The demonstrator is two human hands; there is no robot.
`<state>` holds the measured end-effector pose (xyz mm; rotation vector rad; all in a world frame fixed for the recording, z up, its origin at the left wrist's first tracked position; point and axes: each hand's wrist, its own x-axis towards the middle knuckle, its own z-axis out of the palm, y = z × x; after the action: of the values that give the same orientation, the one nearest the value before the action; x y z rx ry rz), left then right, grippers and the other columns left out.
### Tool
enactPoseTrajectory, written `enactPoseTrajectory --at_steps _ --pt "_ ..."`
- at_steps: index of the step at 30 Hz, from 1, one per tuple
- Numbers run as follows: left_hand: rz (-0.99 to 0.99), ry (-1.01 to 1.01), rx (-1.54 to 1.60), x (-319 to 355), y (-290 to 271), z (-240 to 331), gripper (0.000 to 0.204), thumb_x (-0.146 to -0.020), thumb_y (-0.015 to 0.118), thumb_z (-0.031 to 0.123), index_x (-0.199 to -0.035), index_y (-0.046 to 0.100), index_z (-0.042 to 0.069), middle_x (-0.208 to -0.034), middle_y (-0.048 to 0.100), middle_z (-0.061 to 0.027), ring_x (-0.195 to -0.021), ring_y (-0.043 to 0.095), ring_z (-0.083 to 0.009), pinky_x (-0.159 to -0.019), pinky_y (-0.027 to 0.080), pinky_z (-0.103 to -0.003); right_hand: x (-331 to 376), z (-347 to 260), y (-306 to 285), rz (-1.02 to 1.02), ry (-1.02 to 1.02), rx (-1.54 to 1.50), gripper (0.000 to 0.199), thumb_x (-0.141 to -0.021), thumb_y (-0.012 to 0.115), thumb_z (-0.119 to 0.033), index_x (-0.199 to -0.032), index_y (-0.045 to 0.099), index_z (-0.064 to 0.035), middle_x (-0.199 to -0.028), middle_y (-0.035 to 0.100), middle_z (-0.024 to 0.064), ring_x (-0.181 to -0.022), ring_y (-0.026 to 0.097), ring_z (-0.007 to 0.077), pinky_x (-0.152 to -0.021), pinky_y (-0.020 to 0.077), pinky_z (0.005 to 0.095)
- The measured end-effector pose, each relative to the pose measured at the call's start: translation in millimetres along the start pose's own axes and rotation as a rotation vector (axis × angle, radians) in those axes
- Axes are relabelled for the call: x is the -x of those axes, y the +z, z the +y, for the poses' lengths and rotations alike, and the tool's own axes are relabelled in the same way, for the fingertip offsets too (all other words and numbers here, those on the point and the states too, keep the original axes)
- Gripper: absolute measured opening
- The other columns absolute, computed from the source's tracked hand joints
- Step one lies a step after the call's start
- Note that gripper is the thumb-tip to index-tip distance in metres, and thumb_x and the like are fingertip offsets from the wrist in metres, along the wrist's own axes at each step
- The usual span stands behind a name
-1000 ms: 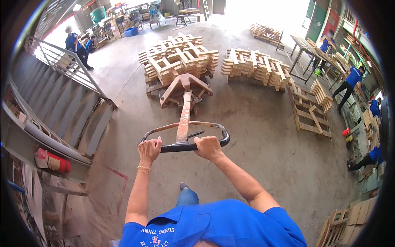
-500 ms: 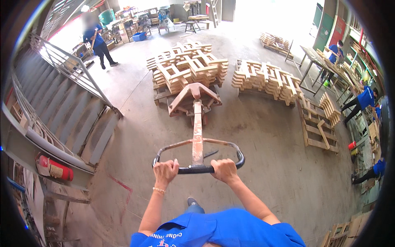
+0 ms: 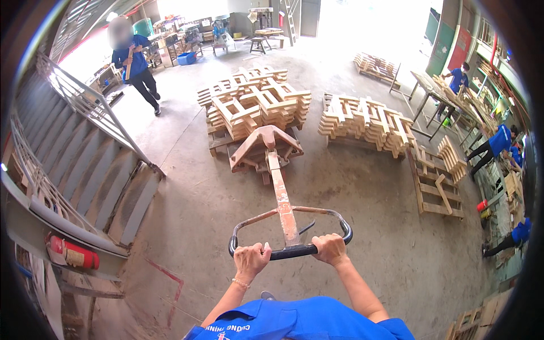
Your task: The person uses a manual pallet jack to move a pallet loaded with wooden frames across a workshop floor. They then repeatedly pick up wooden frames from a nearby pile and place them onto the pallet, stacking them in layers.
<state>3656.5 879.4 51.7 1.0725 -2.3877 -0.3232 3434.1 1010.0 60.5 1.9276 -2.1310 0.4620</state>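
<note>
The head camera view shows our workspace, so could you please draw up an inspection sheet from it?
Surface: scuffed grey concrete floor, with a thin red line at left.
Job's things: worn orange-brown metal pallet truck, standing before a stack of pale wooden frames.
Clutter: bent piece of pale wood lying on a slatted wooden pallet at right.
Hands: left hand and right hand both closed around the truck's black handle bar.
Cables: nothing clearly seen.
Surroundings: grey metal staircase and red cylindrical fire extinguisher at left; blue-shirted co-worker holding wood at upper left.
</note>
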Motion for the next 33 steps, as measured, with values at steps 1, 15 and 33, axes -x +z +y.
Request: enactPoseTrajectory --at_steps 1,15,33 --pt "-0.005 0.000 0.004 -2 2 1 0.036 -0.079 0.055 0.032 -0.052 0.057 0.008 -0.046 0.055 -0.0114 -0.043 0.054 -0.0289 -0.053 0.041 -0.038 -2 3 0 0.015 -0.006 0.000 0.022 -0.068 0.061 -0.026 -0.054 0.046 -0.0149 -0.049 0.054 0.0043 -0.047 0.057 0.0224 -0.048 0.0430 0.0339" --pt "-0.007 0.037 0.039 -33 3 -10 0.032 -0.077 0.057 0.029 -0.052 0.055 0.009 -0.046 0.054 -0.0112 -0.044 0.054 -0.0283 -0.053 0.042 -0.038 -28 7 7 0.001 0.022 0.024 0.022 -0.070 0.060 -0.024 -0.054 0.047 -0.0149 -0.050 0.055 0.0049 -0.048 0.058 0.0217 -0.049 0.0434 0.0338" --pt "-0.004 0.092 -0.002 -46 1 -35 0.034 -0.077 0.058 0.031 -0.051 0.054 0.010 -0.046 0.055 -0.0108 -0.043 0.055 -0.0282 -0.051 0.041 -0.037 -39 -7 16 -0.047 0.079 -0.001 0.017 -0.068 0.061 -0.023 -0.058 0.050 -0.0140 -0.053 0.057 0.0052 -0.052 0.059 0.0228 -0.052 0.0435 0.0349"
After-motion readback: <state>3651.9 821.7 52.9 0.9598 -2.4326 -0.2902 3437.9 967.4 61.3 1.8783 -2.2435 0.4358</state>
